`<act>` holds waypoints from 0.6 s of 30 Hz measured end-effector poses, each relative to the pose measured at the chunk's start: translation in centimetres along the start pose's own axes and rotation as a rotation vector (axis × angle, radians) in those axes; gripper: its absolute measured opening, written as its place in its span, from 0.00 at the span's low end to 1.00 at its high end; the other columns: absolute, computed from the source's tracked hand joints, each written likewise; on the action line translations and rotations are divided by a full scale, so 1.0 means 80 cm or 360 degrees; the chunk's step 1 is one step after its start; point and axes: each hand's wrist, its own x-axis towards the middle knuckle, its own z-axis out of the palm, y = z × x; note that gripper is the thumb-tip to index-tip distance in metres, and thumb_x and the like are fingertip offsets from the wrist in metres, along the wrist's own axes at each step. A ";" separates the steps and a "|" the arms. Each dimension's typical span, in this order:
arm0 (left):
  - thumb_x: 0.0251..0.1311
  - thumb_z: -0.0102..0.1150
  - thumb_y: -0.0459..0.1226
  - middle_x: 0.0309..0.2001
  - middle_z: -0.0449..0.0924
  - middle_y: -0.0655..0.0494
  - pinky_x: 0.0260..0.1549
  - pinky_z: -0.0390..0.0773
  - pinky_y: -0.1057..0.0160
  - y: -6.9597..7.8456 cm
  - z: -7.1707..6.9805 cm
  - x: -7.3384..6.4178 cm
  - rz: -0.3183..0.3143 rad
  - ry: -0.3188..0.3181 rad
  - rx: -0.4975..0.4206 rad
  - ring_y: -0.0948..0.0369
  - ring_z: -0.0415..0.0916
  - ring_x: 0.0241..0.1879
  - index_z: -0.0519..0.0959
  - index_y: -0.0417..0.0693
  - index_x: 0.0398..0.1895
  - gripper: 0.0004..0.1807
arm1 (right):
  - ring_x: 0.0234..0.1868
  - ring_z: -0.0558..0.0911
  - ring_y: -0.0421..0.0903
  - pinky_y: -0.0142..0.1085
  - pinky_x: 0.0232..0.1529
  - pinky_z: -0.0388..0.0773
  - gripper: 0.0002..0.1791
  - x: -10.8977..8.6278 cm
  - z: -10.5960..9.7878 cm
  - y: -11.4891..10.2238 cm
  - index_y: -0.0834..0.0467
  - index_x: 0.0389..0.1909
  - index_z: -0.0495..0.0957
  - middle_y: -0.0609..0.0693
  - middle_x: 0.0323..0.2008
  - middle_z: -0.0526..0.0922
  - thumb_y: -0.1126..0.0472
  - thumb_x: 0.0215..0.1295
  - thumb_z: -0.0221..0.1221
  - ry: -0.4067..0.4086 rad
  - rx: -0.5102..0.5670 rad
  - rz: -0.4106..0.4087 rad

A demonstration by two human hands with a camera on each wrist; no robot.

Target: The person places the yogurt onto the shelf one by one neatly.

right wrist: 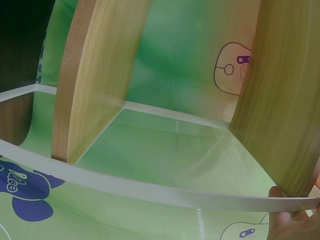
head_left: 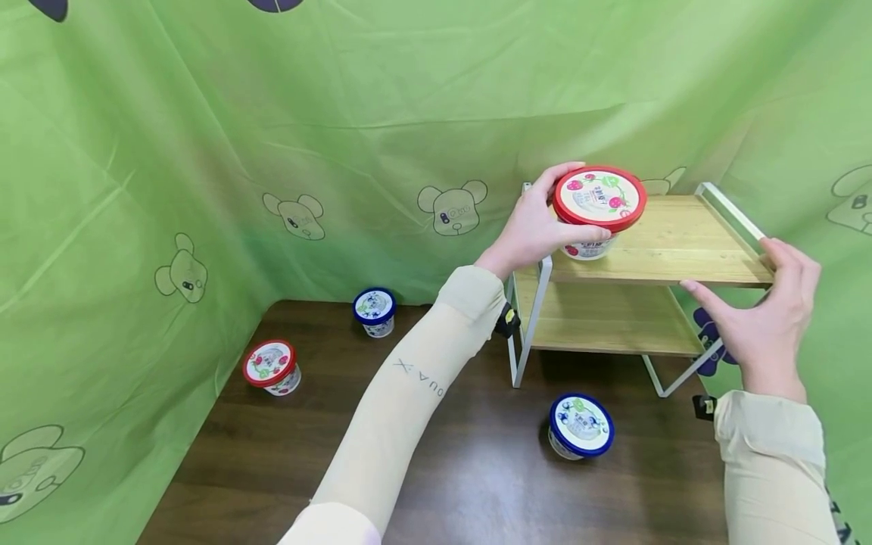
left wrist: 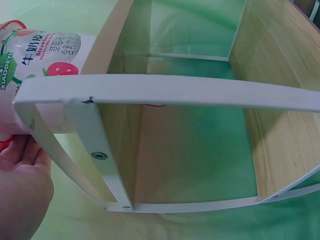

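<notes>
My left hand (head_left: 527, 231) grips a strawberry milk-pudding tub (head_left: 599, 198) with a red lid, thumb along its near side and fingers round the back. The tub stands upright at the left end of the top board of a two-tier wooden shelf (head_left: 688, 238). In the left wrist view the tub's printed side (left wrist: 40, 55) shows beyond the white metal frame. At the shelf's front right corner, my right hand (head_left: 777, 310) holds the top board, fingers curled over the frame and thumb at the front edge. Its fingertips (right wrist: 275, 192) show by that corner in the right wrist view.
On the dark wooden table (head_left: 436, 439) stand a blue-lidded tub (head_left: 581, 425) in front of the shelf, another blue-lidded tub (head_left: 375, 310) near the back edge, and a red-lidded tub (head_left: 271, 366) at left. A green printed cloth (head_left: 368, 136) hangs around the table.
</notes>
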 end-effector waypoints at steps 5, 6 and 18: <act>0.45 0.83 0.39 0.58 0.69 0.68 0.52 0.71 0.75 -0.003 0.001 0.000 -0.0025 0.0029 0.0023 0.75 0.68 0.53 0.64 0.58 0.74 0.51 | 0.67 0.63 0.38 0.31 0.65 0.58 0.50 0.000 -0.001 0.000 0.47 0.71 0.71 0.30 0.65 0.63 0.55 0.42 0.82 -0.0009 -0.0013 0.0006; 0.45 0.83 0.39 0.58 0.69 0.68 0.52 0.71 0.75 -0.004 0.001 0.000 -0.0029 0.0035 0.0024 0.75 0.68 0.53 0.64 0.59 0.74 0.51 | 0.67 0.63 0.38 0.31 0.65 0.58 0.50 0.000 -0.001 0.000 0.47 0.71 0.71 0.30 0.65 0.63 0.55 0.42 0.82 -0.0007 -0.0012 0.0002; 0.46 0.82 0.35 0.56 0.72 0.66 0.53 0.70 0.75 -0.014 0.005 0.001 -0.0031 0.0104 -0.0112 0.75 0.70 0.53 0.61 0.55 0.70 0.50 | 0.67 0.63 0.39 0.31 0.65 0.58 0.50 -0.001 -0.001 -0.002 0.49 0.70 0.72 0.31 0.64 0.64 0.54 0.41 0.82 0.0006 0.0007 -0.0015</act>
